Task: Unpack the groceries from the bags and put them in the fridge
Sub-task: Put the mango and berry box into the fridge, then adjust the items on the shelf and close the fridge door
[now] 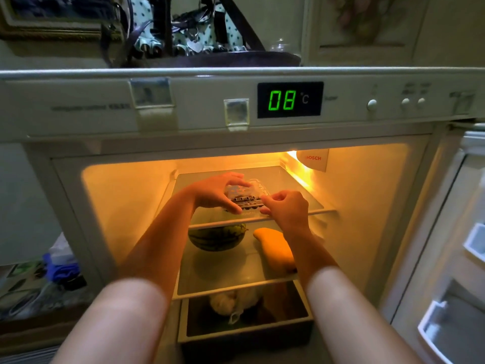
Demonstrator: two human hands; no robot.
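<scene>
A clear plastic punnet of dark berries [245, 197] sits at the front of the fridge's top glass shelf [296, 187]. My left hand [217, 191] wraps its left side, fingers over the lid and thumb underneath. My right hand [284, 207] pinches its right front corner. Both forearms reach into the lit fridge. On the shelf below lie a dark green watermelon [216, 239] and an orange squash [275, 248], partly hidden by my arms.
The bottom drawer [246, 329] holds a pale bagged item. The open fridge door with white door bins [446, 334] stands at the right. The control panel shows 08 °C [288, 99]. Bags and clutter [52, 279] lie at the lower left.
</scene>
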